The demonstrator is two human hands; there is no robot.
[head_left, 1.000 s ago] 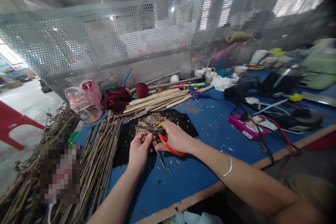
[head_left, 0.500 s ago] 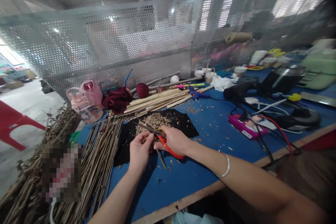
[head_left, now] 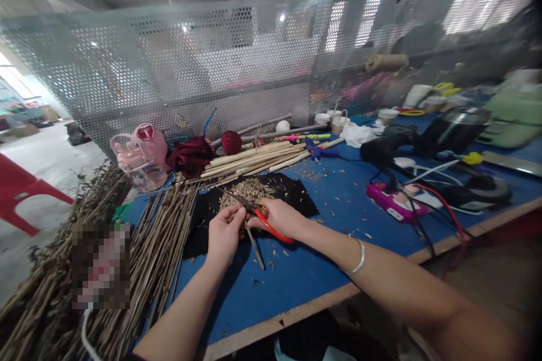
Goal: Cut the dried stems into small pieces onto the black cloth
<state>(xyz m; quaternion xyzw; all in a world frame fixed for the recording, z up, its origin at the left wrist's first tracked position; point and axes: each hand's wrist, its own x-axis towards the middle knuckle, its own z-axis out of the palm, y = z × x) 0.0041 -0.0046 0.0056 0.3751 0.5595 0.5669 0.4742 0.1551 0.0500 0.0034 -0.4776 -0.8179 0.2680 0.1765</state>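
My left hand [head_left: 226, 234] is closed in a pinch, thumb against fingers, at the near edge of a pile of short cut stalk pieces [head_left: 243, 192]. A thin dry stalk [head_left: 256, 249] slants from its fingertips down toward me over the blue table. Gripped in my right hand [head_left: 282, 219] is a pair of scissors [head_left: 277, 233] with orange-red handles. The dark blades point left, over the pile and right beside my left fingertips. Beneath the pile lies a black cloth [head_left: 300, 194]. My fingers partly hide where blades and stalk meet.
Long dry stalks [head_left: 158, 248] lie in a bundle left of my hands. Behind the pile are pale peeled sticks [head_left: 254, 158], a dark red cloth [head_left: 190, 157] and a blue glue gun [head_left: 319, 149]. A pink bottle [head_left: 146, 161] stands back left, a purple power strip [head_left: 393, 203] right.
The scissors and my right hand have shifted slightly up and left. More of the stalk shows below my fingers. The whole view has tilted a little.
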